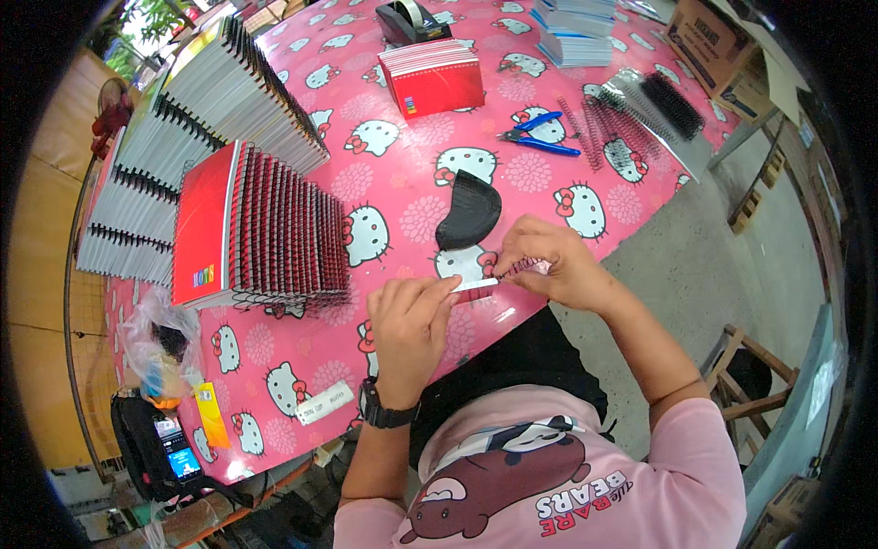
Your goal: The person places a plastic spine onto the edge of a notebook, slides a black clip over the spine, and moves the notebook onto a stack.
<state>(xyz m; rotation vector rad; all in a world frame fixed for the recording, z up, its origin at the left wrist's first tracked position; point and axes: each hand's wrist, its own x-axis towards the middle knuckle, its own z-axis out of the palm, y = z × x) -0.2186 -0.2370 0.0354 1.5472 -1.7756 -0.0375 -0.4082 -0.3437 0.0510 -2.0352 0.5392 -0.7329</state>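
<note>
My left hand [407, 320], wearing a black wristwatch, pinches a thin notebook [476, 285], seen edge-on as a white strip with a little red below. At the notebook's right end, my right hand [553, 261] is closed on a dark spiral binding coil [524, 266]. The coil's tip meets the edge of the notebook; whether it has entered the holes is too small to tell. Just beyond both hands, a black half-moon-shaped piece [469, 210] lies on the pink patterned table [423, 220].
A tall stack of coil-bound red notebooks [206, 224] stands at left, before larger bound stacks [197, 101]. Farther back are unbound red notebooks [439, 82], a tape dispenser [412, 20], blue-handled cutters [549, 146], loose coils [622, 128] and a cardboard box [709, 46]. A phone [178, 453] sits lower left.
</note>
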